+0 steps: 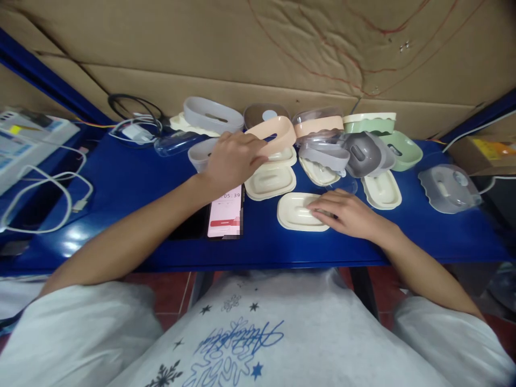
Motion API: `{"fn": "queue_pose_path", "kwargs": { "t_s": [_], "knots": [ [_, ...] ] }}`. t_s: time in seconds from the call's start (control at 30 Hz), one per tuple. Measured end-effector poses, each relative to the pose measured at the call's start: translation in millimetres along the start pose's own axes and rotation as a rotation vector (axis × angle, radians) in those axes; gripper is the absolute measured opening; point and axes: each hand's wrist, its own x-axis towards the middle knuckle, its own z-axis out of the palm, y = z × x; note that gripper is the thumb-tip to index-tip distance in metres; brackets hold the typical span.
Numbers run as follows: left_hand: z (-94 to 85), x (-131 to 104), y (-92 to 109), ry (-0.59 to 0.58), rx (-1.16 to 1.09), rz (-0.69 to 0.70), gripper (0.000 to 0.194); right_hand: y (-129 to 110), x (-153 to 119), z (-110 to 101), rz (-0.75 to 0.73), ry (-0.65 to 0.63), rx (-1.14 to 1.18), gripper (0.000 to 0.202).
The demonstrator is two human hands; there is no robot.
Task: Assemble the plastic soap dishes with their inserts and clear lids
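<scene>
My left hand (pixel 234 161) reaches across to the back of the table, its fingers and thumb closed on the near end of a peach soap dish (pixel 284 134), an oval with a slot in its floor. The dish is tilted above cream trays. Close to the front edge, my right hand (pixel 342 212) has its fingertips over the right side of a cream soap tray (pixel 296 207), which lies flat. Another cream tray (pixel 270 183) sits just behind it. A grey dish (pixel 199 156) is partly hidden by my left hand.
Grey, green and peach soap dishes with clear lids crowd the back, including a green dish (pixel 405 150). A lidded box (pixel 449 188) stands at right. A phone (pixel 224 215) showing a timer lies near my left forearm. White cables (pixel 68 204) and a power strip (pixel 36 140) are left.
</scene>
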Motion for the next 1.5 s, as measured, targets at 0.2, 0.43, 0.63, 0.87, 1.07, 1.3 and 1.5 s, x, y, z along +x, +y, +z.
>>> {"fn": "queue_pose_path", "kwargs": {
  "t_s": [0.2, 0.43, 0.63, 0.87, 1.07, 1.3, 1.5],
  "knots": [
    [-2.4, -47, 50, 0.122, -0.092, 0.299, 0.027, -1, -6, -18, -0.036, 0.536, 0.016, 0.022],
    [-1.1, -75, 86, 0.116, 0.004, 0.478, 0.019, -5, -13, -23, -0.050, 0.323, -0.123, 0.041],
    [4.0, -76, 97, 0.116, -0.002, 0.512, 0.027, -16, -32, -9, -0.010, 0.038, -0.070, 0.057],
    [7.4, -80, 102, 0.047, 0.001, 0.567, 0.030, -18, -49, 8, 0.005, 0.056, -0.077, 0.051],
    [5.9, -82, 99, 0.051, -0.036, 0.609, 0.027, -21, -45, 5, -0.006, 0.054, -0.088, 0.047],
    [8.1, -29, 15, 0.115, -0.063, 0.262, 0.035, 2, -23, -26, 0.017, 0.113, -0.090, 0.040],
    [28.2, 33, -54, 0.099, -0.083, -0.052, 0.049, 30, -3, -27, 0.060, 0.152, -0.133, 0.028]
  ]
}}
